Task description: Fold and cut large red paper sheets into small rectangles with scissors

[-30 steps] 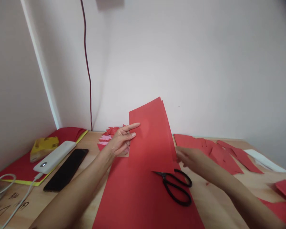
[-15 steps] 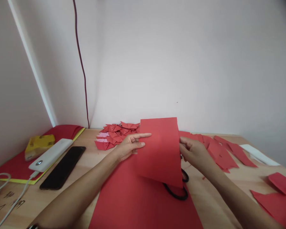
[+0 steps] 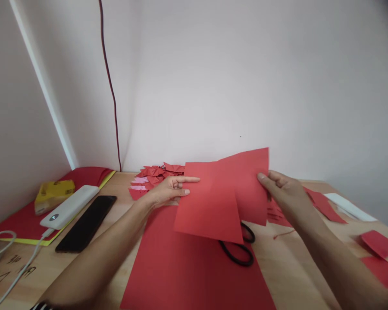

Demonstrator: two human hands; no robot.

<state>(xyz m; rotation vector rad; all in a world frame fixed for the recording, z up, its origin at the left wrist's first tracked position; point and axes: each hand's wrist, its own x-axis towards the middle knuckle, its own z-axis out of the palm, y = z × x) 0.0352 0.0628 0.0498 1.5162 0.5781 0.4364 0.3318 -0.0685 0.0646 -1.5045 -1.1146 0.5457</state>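
Note:
My left hand [image 3: 173,189] grips the left edge of a piece of red paper [image 3: 207,206], held up above the table. Its index finger points along the front and the thumb presses just below. A second red flap [image 3: 250,185] spreads out to the right behind it, its outer edge pinched by my right hand [image 3: 280,185]. Whether the two parts are joined at the top I cannot tell. Under the paper, the black handles of scissors [image 3: 239,259] show; their blades are hidden. A large red sheet [image 3: 197,275] lies flat on the table below.
Folded red paper pieces [image 3: 151,176] are piled at the back. On the left are a black phone [image 3: 86,224], a white power bank [image 3: 69,206] with a cable and a yellow packet [image 3: 54,196]. Red pieces [image 3: 380,245] and a white strip [image 3: 351,206] lie on the right.
My right hand has moved right and slightly up, drawing a red flap out from behind the front piece. My left hand has shifted slightly left, still holding its edge.

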